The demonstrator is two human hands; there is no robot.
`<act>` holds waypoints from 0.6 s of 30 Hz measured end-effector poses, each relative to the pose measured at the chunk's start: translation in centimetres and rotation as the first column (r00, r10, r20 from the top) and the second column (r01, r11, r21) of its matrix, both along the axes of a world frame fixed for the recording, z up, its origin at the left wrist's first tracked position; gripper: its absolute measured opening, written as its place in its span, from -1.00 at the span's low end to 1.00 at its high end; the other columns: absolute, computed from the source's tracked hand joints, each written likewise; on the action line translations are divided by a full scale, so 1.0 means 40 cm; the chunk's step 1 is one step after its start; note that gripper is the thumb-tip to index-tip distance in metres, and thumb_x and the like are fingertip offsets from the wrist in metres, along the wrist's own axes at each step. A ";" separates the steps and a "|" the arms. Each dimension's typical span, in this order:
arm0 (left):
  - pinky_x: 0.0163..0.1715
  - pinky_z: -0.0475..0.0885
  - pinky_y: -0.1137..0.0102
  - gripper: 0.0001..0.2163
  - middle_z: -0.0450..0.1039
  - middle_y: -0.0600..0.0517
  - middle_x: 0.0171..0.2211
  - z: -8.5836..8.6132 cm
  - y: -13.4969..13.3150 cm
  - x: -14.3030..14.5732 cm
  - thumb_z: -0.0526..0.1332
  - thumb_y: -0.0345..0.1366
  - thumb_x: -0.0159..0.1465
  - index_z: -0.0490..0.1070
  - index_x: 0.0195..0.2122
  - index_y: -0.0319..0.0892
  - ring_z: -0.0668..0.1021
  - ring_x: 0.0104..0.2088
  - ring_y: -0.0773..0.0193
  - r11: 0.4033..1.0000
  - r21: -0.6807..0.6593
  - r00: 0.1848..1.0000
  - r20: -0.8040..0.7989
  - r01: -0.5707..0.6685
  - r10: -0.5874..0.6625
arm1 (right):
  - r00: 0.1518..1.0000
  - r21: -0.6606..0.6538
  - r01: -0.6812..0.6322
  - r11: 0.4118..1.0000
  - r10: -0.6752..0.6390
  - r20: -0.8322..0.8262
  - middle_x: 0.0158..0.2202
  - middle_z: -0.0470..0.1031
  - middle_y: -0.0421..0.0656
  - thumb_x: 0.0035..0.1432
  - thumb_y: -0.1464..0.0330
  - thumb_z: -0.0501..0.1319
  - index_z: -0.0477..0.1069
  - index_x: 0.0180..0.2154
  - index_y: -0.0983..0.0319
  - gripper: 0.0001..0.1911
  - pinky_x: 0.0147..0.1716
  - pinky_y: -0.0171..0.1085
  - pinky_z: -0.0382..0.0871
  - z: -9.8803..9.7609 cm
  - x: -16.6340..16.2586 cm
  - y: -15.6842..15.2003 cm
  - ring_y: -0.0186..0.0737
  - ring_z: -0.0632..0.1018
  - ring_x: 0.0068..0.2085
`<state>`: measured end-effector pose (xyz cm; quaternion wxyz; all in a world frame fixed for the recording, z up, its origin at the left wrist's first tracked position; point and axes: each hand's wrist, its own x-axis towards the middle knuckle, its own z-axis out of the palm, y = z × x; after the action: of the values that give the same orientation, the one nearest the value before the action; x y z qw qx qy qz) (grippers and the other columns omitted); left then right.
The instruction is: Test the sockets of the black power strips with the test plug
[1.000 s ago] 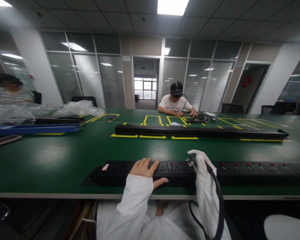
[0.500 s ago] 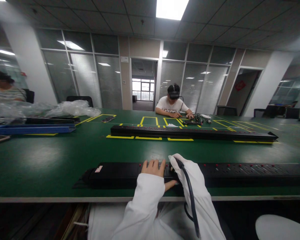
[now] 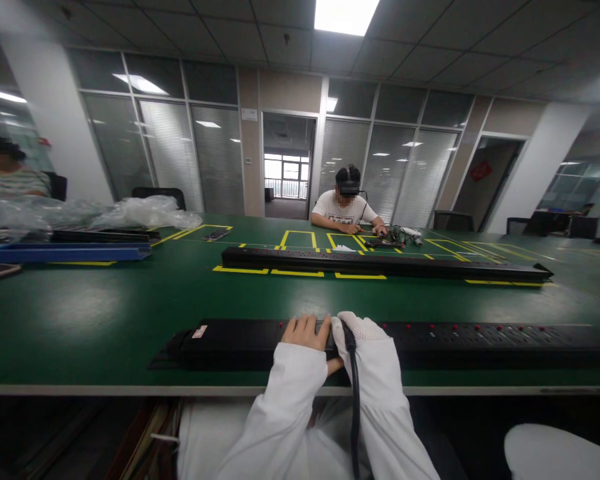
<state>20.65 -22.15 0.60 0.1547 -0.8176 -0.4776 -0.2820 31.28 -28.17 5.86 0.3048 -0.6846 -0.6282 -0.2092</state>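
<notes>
A long black power strip (image 3: 445,343) with red-marked sockets lies across the near side of the green table. My left hand (image 3: 307,333) is bare. Its fingers rest over the strip's top and its thumb is at the front side, gripping the strip. Beside it, my right hand (image 3: 367,333), in a white glove, is closed around a plug at the end of a black power cord (image 3: 355,413). The plug is down against the sockets, mostly hidden by the glove. From there the cord hangs over the table edge towards me.
A second long black power strip (image 3: 390,263) lies farther back among yellow tape marks. To the left are blue metal channels (image 3: 65,253), clear plastic wrap (image 3: 145,213) and a phone (image 3: 0,271). Across the table a person (image 3: 347,207) handles cabled parts; another person (image 3: 10,167) sits far left.
My right hand has shifted left, closer to my left hand, with the plug pressed at the strip. The cord now hangs straighter. My left hand stays on the strip.
</notes>
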 end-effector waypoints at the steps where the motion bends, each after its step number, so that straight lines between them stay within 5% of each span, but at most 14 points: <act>1: -0.05 0.23 0.11 -0.38 0.42 -0.16 -0.07 0.001 -0.001 0.001 0.27 -0.04 -0.04 0.31 0.07 -0.11 0.43 -0.08 -0.04 1.000 0.002 1.000 0.002 0.001 -0.001 | 1.000 -0.001 -0.003 1.000 0.003 0.004 -0.20 0.42 -0.15 0.20 0.15 0.05 0.37 -0.15 0.24 -0.66 -0.20 -0.28 0.36 -0.003 0.003 0.004 -0.39 0.45 -0.24; 8: -0.03 0.23 0.11 -0.41 0.44 -0.14 -0.09 -0.003 0.001 -0.036 0.28 -0.13 -0.09 0.35 0.03 -0.09 0.43 -0.09 -0.02 1.000 -0.010 0.999 -0.024 -0.029 0.029 | 0.998 0.005 -0.041 0.999 0.041 0.055 -0.54 0.39 -0.22 0.21 0.19 0.00 0.42 -0.37 0.21 -0.68 -0.42 -0.36 0.22 -0.007 -0.006 0.058 -0.40 0.38 -0.47; 18: -0.06 0.26 0.16 -0.50 0.45 -0.11 -0.05 -0.020 -0.016 -0.131 0.19 -0.16 -0.02 0.38 -0.01 -0.12 0.44 -0.05 -0.01 0.992 0.126 1.000 -0.001 -0.025 0.025 | 0.985 -0.026 -0.171 0.985 0.171 0.009 -0.44 0.47 -0.20 0.23 0.17 -0.07 0.42 -0.31 0.10 -0.68 -0.35 -0.35 0.12 -0.010 -0.079 0.027 -0.30 0.41 -0.38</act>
<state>15.39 -22.79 -0.19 0.2098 -0.8006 -0.4688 -0.3086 28.11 -27.07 5.48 0.3093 -0.6308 -0.6889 -0.1783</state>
